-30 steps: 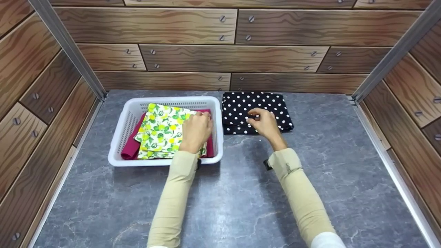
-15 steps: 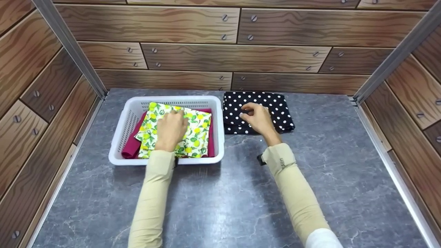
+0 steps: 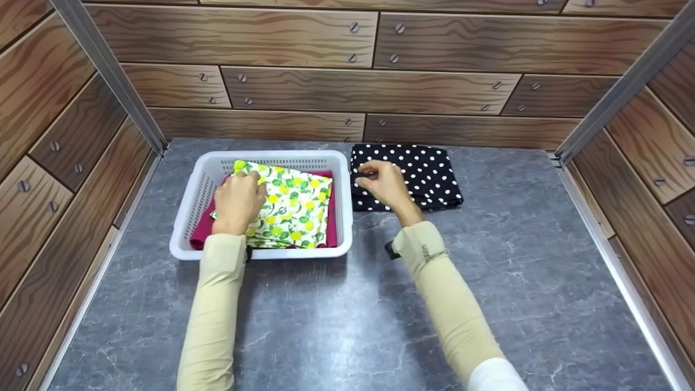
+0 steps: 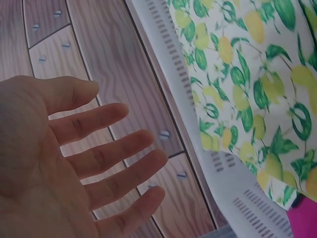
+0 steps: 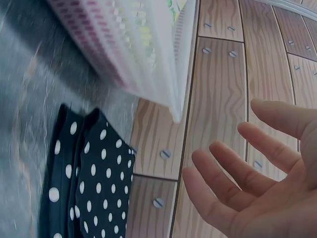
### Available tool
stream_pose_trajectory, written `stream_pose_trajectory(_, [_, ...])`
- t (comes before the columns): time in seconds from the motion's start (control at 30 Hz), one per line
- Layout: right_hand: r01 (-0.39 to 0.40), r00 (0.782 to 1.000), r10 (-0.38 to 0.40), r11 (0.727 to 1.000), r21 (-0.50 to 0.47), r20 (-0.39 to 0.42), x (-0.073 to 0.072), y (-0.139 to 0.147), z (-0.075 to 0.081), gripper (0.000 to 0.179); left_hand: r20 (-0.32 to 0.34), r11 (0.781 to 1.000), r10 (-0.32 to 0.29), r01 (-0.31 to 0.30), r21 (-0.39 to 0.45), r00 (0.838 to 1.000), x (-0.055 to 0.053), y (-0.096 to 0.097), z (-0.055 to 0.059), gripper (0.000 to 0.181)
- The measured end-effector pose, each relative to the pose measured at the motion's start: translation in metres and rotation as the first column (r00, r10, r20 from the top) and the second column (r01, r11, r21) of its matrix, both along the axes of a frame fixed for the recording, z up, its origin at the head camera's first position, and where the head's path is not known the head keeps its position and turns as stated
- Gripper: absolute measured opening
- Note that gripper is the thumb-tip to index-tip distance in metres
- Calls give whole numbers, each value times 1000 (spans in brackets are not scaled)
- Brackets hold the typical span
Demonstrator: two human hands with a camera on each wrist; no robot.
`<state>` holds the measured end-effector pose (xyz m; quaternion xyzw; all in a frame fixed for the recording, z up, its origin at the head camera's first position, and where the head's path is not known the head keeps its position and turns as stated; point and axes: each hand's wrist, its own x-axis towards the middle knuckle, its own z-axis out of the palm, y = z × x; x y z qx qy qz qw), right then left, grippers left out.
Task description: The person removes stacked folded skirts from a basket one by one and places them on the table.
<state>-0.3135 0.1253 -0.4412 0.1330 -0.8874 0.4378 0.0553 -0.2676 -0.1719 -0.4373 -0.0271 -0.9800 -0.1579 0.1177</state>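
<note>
My left hand [image 3: 239, 202] hovers over the left part of a white plastic basket [image 3: 347, 217], its fingers relaxed and spread in the left wrist view. Beneath it a folded lemon-print cloth [image 3: 296, 203] lies in the basket, on top of a magenta cloth [image 3: 201, 231]. My right hand [image 3: 384, 184] is above the left part of a folded black cloth with white dots [image 3: 434, 174], which lies on the table just right of the basket. In the right wrist view the fingers [image 5: 213, 198] of that hand are loosely bent and hold nothing.
A grey marbled tabletop [image 3: 326, 326] carries the basket and the dotted cloth. Wood-patterned panels [image 3: 304, 89] wall it in at the back and both sides, with metal posts [image 3: 108, 76] at the corners.
My left hand has moved left across the lemon-print cloth, from its right side to its left. My right hand has shifted left over the dotted cloth. The cloths and basket stay put.
</note>
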Motion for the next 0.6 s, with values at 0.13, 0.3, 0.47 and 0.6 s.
stream_pose_trajectory(0.13, [-12, 1000, 12, 1000, -27, 23, -1, -12, 1, 25, 25, 1000, 0, 0, 20, 1000, -2, -12, -1, 30])
stream_pose_trajectory(0.3, [-21, 998, 22, 1000, -24, 58, -4, -26, 4, 26, 33, 999, 19, -20, 37, 999, -3, -25, -2, 27])
stream_pose_trajectory(0.47, [-18, 991, 23, 999, -36, 135, -4, -41, 8, 27, 54, 998, 34, -38, 59, 998, -4, -34, -4, 27])
stream_pose_trajectory(0.6, [-23, 973, 39, 997, -73, 227, -3, -53, 6, 29, 85, 996, 38, -44, 77, 996, -3, -43, -8, 29])
